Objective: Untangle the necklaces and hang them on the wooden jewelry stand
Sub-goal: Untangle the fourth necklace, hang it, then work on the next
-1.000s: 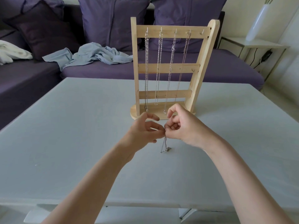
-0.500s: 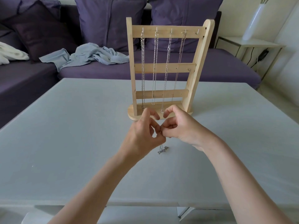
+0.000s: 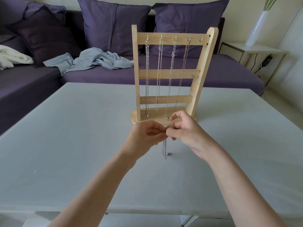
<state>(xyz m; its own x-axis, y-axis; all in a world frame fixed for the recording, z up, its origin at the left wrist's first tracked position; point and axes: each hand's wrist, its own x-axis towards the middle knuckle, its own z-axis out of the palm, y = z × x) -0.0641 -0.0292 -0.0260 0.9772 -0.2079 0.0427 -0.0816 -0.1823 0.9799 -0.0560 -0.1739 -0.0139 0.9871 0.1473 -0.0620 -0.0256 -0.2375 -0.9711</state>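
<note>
Both hands meet just in front of the stand [image 3: 170, 74], above the table [image 3: 65, 136]. The left hand [image 3: 144, 136] has thumb and fingers pinched together on the top of a thin chain [image 3: 164, 149], and the right hand [image 3: 185, 131] pinches the same spot from the other side, fingertips touching the left's. The right forefinger is lifted and curled above the pinch; the other fingers are tucked in. The chain drops straight down from the fingers, and its lower end lies in a small bunch on the table, between the two wrists. On the stand, four necklaces [image 3: 170, 76] hang side by side from the top-bar hooks, reaching down to the base. The fifth hook [image 3: 200, 39], far right, is bare. Behind the table sits a purple sofa [image 3: 229, 72] with a crumpled blue cloth [image 3: 98, 60] on the seat.
</note>
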